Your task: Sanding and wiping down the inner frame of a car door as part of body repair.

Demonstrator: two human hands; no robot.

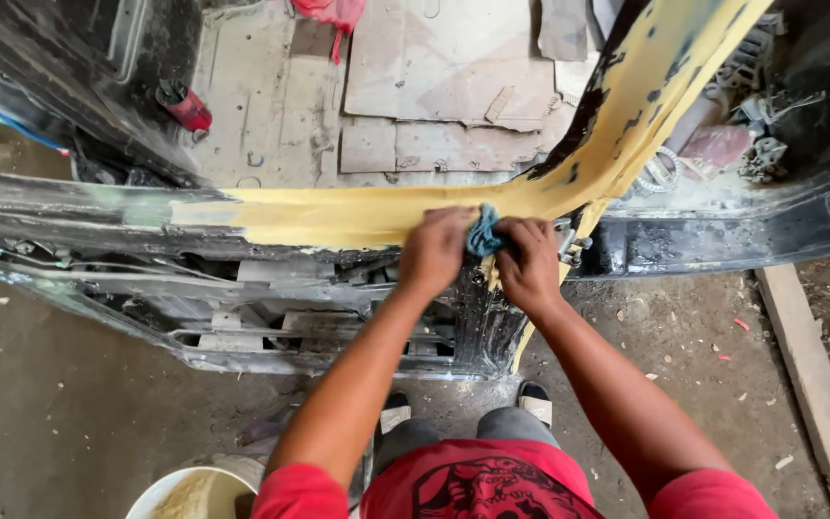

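I am in a car body repair workshop: a stripped black car body shell [684,240] smeared with yellow filler [357,216], dirty concrete floor [69,413], cardboard sheets [434,86].

A small blue-green cloth [481,234] is sitting bunched up between the fingers of the left hand [434,252] and the right hand [528,261], pinched from both sides, only a crumpled fold showing above the fingertips. Directly beneath those fingers, a yellow-coated sill [338,213] of a stripped black vehicle body is running level leftward away from the fingers, while to their right it is curving upward into a yellow pillar [646,86] patched with black.
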